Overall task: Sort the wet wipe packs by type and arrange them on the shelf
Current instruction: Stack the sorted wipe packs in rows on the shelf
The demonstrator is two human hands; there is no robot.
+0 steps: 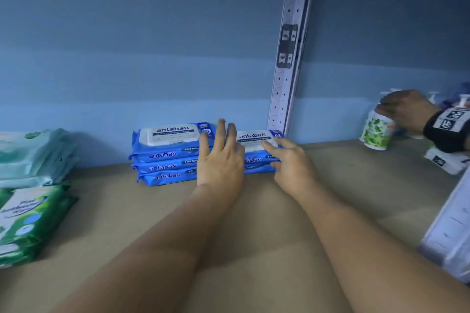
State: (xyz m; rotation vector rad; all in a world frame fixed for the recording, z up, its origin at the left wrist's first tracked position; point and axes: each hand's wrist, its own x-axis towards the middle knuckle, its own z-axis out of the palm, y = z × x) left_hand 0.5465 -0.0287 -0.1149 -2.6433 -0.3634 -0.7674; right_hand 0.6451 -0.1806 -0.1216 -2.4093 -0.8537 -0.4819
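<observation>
Left hand (220,162), right hand (290,163) on packs (165,155)

Biggest open stretch is the bare shelf board (132,213) across the lower middle of the frame, between the green packs (28,221) at lower left and the white rail (450,231) on the right edge, though both forearms lie across it. There's also a gap at centre left between the pale teal packs (35,155) and the left blue stack (167,155). The right blue stack (256,138) sits just beside the upright post (287,71). The left hand (218,157) lies flat over the join between the stacks, and the right hand (290,162) grips the right one. Right of the post, a leaf-print bottle (376,132) and another person's hand (407,109) crowd the far right. Loads of headroom above the stacks.
</observation>
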